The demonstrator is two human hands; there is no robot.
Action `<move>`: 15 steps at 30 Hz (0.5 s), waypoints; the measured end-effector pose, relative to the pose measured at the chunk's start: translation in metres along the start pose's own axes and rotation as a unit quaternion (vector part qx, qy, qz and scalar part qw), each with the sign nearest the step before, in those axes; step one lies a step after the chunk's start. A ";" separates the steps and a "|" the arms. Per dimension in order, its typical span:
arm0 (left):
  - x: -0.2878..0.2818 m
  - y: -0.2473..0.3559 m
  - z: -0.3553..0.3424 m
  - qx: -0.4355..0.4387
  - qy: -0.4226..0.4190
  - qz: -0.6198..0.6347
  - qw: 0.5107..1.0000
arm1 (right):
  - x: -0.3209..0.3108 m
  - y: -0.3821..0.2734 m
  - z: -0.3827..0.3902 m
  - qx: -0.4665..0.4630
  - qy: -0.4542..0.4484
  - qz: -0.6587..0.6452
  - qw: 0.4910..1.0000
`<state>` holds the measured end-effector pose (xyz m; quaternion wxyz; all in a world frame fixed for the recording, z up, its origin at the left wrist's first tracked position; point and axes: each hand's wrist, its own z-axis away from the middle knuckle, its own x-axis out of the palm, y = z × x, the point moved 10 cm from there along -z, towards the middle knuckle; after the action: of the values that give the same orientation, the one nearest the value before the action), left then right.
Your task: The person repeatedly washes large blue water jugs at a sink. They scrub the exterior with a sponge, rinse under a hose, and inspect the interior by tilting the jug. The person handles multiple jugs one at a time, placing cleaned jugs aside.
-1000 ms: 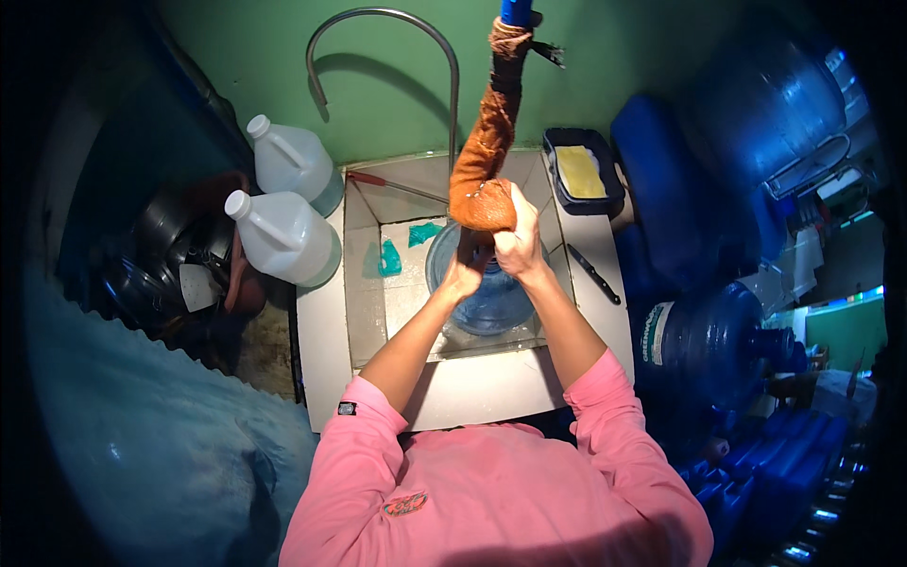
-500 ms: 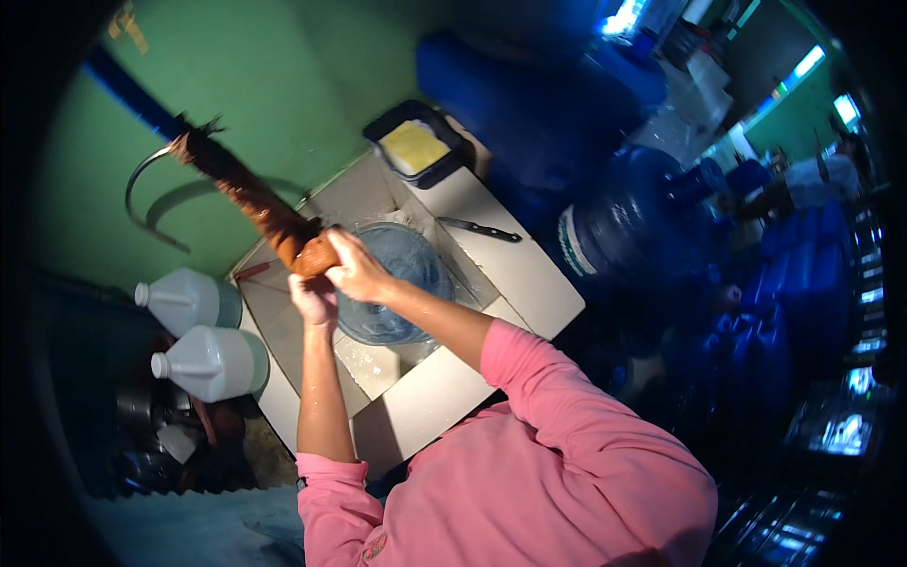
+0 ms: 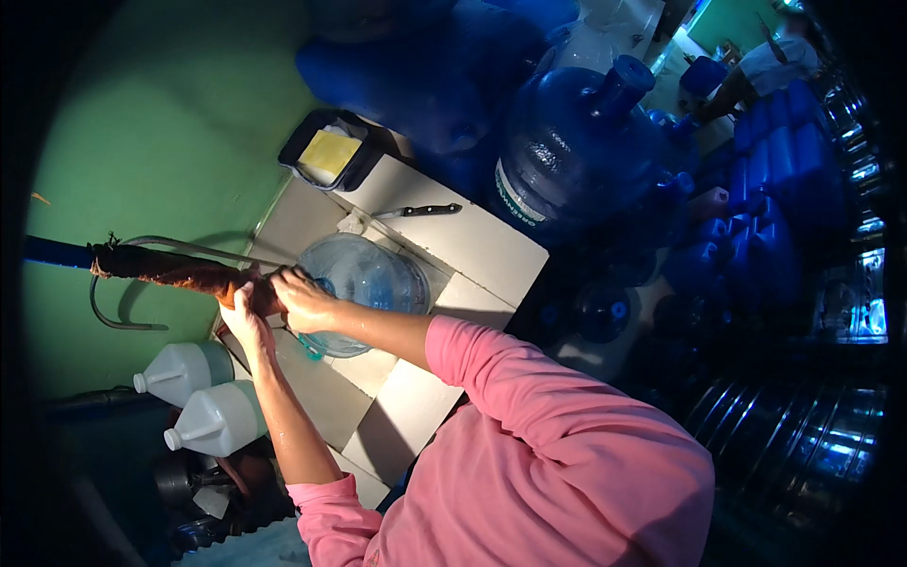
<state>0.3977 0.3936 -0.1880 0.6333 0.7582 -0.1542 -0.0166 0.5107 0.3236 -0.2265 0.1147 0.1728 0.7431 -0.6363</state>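
Both my hands are closed around the end of a blue hose (image 3: pixel 59 251) wrapped in brown-orange cloth (image 3: pixel 170 269). My left hand (image 3: pixel 248 326) grips it from below, near the tip. Just to its right, my right hand (image 3: pixel 304 300) is wrapped around the same end, and the tip is hidden by the fingers. A clear pale-blue water jug (image 3: pixel 387 283) sits beneath and beyond my right forearm in a tiled basin (image 3: pixel 326 402). Its darker blue neck area shows beside my right fingers; whether the hose touches it cannot be seen.
A black-handled knife (image 3: pixel 430 210) lies on the basin's far ledge. Behind it stands a dark tub (image 3: pixel 357 175) with a yellow sponge (image 3: pixel 330 154). Two white jugs (image 3: pixel 222 419) stand at the left. Large blue water bottles (image 3: pixel 567 151) crowd the right. A curved metal pipe (image 3: pixel 123 325) projects along the green wall.
The view has shifted, moving the basin and bottles left in the picture. The wrapped hose has swung from a steep slant to nearly level, with both my hands still on its end.
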 end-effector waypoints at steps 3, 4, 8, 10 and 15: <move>0.006 0.005 -0.003 0.022 0.035 0.065 0.997 | 0.004 0.023 -0.001 0.047 0.031 -0.081 0.995; 0.008 0.003 -0.003 0.012 0.046 0.054 0.997 | 0.004 0.028 -0.001 0.033 0.051 -0.102 0.993; 0.025 -0.001 0.000 0.025 0.061 -0.069 0.995 | 0.004 0.064 0.004 0.014 0.145 -0.123 0.982; 0.032 -0.009 0.002 0.034 0.066 -0.087 0.993 | 0.016 0.088 0.000 0.062 0.114 -0.020 0.991; 0.032 -0.043 0.009 0.001 0.069 -0.252 0.965 | 0.010 0.086 -0.006 -0.051 0.163 0.021 0.985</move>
<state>0.4358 0.3836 -0.2256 0.6169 0.7725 0.0861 -0.1235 0.5362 0.3416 -0.3078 0.0136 0.2837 0.7797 -0.5580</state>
